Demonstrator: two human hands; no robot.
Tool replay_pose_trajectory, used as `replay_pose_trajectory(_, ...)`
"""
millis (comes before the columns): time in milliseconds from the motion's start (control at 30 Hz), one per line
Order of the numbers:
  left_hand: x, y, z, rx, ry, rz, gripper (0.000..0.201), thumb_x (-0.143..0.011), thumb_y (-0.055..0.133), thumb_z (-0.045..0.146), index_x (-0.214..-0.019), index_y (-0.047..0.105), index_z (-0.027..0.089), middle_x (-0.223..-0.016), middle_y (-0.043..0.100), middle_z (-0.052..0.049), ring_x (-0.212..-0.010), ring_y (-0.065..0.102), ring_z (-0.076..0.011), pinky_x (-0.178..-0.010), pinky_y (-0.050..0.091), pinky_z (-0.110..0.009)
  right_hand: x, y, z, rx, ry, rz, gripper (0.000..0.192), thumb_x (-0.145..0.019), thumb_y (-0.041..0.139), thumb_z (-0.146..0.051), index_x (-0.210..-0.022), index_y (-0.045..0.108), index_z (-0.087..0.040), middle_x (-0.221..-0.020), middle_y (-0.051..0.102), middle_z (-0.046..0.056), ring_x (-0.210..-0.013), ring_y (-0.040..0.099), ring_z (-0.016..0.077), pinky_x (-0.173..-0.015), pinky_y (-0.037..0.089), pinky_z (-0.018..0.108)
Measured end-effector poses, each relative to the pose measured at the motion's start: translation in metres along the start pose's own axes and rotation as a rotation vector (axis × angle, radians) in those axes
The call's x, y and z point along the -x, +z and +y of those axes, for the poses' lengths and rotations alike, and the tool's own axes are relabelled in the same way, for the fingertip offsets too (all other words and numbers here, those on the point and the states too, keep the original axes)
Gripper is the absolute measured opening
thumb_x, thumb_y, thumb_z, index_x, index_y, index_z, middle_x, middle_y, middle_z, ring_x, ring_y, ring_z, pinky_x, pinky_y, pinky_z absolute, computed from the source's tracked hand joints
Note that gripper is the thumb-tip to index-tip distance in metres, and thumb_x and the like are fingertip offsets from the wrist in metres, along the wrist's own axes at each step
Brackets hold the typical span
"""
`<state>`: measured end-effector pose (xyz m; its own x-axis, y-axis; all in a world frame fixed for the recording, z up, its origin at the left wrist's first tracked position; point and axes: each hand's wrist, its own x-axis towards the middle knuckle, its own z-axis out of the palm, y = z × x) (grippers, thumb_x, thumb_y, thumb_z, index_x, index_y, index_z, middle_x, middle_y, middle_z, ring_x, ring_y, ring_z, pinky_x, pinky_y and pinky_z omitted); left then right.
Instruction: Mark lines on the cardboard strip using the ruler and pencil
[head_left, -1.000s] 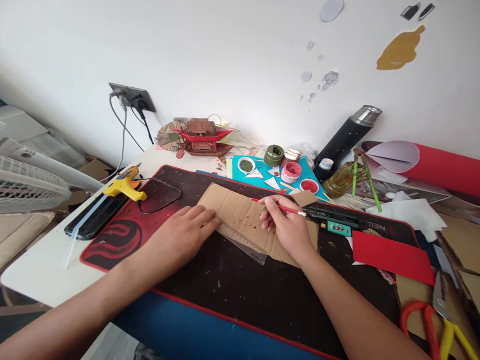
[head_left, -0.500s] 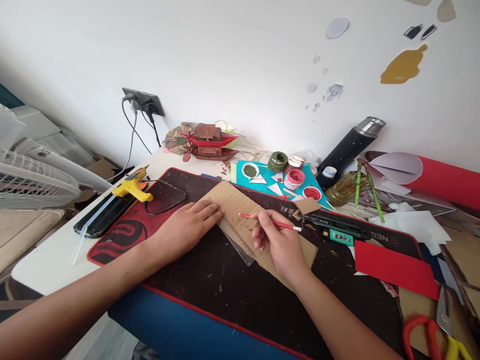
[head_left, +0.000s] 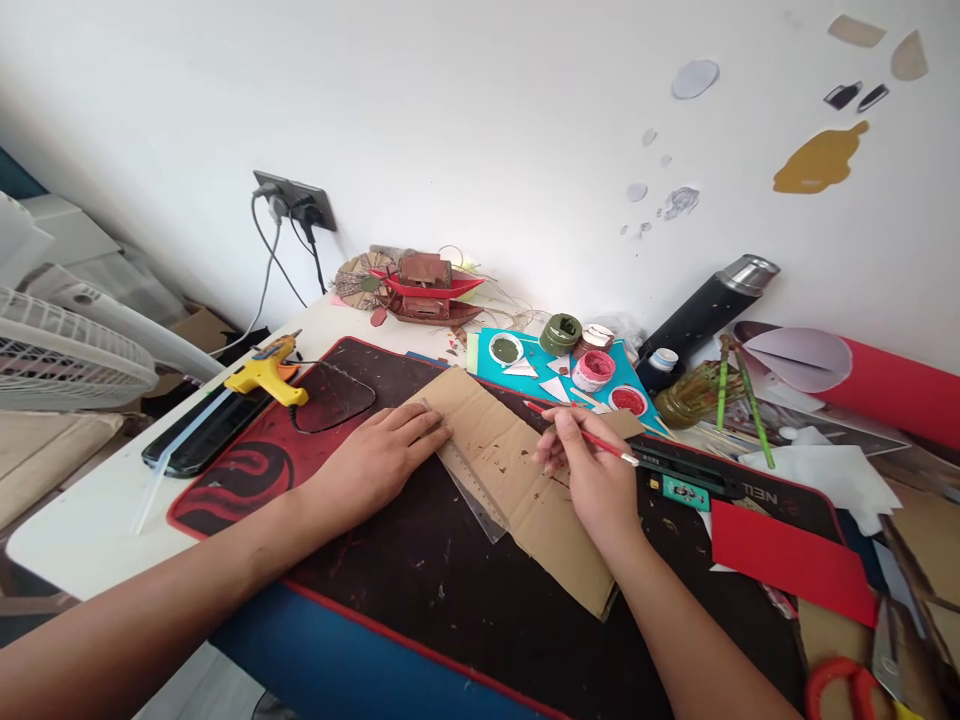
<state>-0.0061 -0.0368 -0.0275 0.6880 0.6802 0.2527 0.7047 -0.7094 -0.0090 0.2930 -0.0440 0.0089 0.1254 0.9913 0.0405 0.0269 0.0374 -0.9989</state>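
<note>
My left hand (head_left: 375, 462) lies flat, fingers together, pressing the near-left corner of a brown cardboard sheet (head_left: 517, 490) and the end of a clear plastic ruler (head_left: 474, 492) onto a black and red desk mat (head_left: 465, 580). My right hand (head_left: 592, 470) holds a thin red pencil (head_left: 585, 432) above the cardboard's far edge, its tip pointing left. The ruler runs diagonally across the cardboard between my two hands.
A yellow glue gun (head_left: 262, 375) and a black phone (head_left: 206, 432) lie at the left. Paint pots (head_left: 592, 368) sit on a blue sheet, a black flask (head_left: 705, 312) and brush jar (head_left: 694, 392) behind. Red paper (head_left: 787, 552) and scissors (head_left: 840, 685) lie right; a fan (head_left: 60, 350) stands left.
My right hand has shifted right along the cardboard with the pencil, after drifting left half a second ago. My left hand stays pressed on the ruler and cardboard. The view has tilted slightly.
</note>
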Motion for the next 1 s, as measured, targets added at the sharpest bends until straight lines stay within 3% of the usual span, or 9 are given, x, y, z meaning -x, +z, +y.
replay_pose_trajectory(300,0.008,0.005,0.012,-0.01,-0.043,0.011,0.052,-0.11,0.044,0.013,-0.159,0.06,0.016,-0.158,0.066,-0.018,-0.152,0.057,-0.0312,-0.122,0.05,-0.047,-0.002,-0.016,0.021,0.355,-0.167,-0.011,0.038,-0.108,0.065,-0.06,-0.112,0.079,-0.024,-0.097,0.083,0.008,-0.094,0.081,0.0277,-0.084,0.064,0.041)
replay_pose_trajectory(533,0.014,0.005,0.017,-0.002,-0.053,0.015,0.052,-0.109,0.045,0.013,-0.159,0.059,0.017,-0.159,0.065,-0.019,-0.153,0.056,-0.0322,-0.119,0.052,-0.048,-0.004,-0.018,0.02,0.391,-0.182,0.026,0.038,-0.107,0.065,-0.06,-0.11,0.079,-0.025,-0.099,0.084,0.009,-0.095,0.081,0.0303,-0.087,0.064,0.044)
replay_pose_trajectory(633,0.017,0.003,0.025,0.011,-0.028,0.023,0.049,-0.109,0.047,0.014,-0.155,0.062,0.019,-0.154,0.069,-0.017,-0.148,0.061,-0.0318,-0.115,0.054,-0.047,-0.004,-0.019,0.019,0.424,-0.182,0.016,0.036,-0.108,0.064,-0.058,-0.111,0.08,-0.025,-0.101,0.085,0.009,-0.096,0.081,0.0309,-0.089,0.063,0.045)
replay_pose_trajectory(833,0.014,-0.007,0.039,0.152,0.168,0.099,0.038,-0.11,0.051,0.014,-0.144,0.066,0.019,-0.135,0.077,-0.014,-0.126,0.07,-0.0284,-0.105,0.056,-0.042,-0.003,-0.018,0.016,0.482,-0.195,-0.015,0.034,-0.105,0.065,-0.056,-0.105,0.081,-0.026,-0.097,0.087,0.008,-0.096,0.082,0.032,-0.088,0.062,0.043)
replay_pose_trajectory(1000,0.008,-0.012,0.041,0.221,0.166,0.143,0.022,-0.114,0.053,0.021,-0.129,0.069,0.018,-0.116,0.079,-0.01,-0.109,0.072,-0.0253,-0.096,0.057,-0.039,-0.003,-0.017,0.017,0.463,-0.151,-0.003,0.036,-0.104,0.067,-0.058,-0.104,0.082,-0.026,-0.095,0.087,0.008,-0.095,0.082,0.0322,-0.087,0.062,0.043)
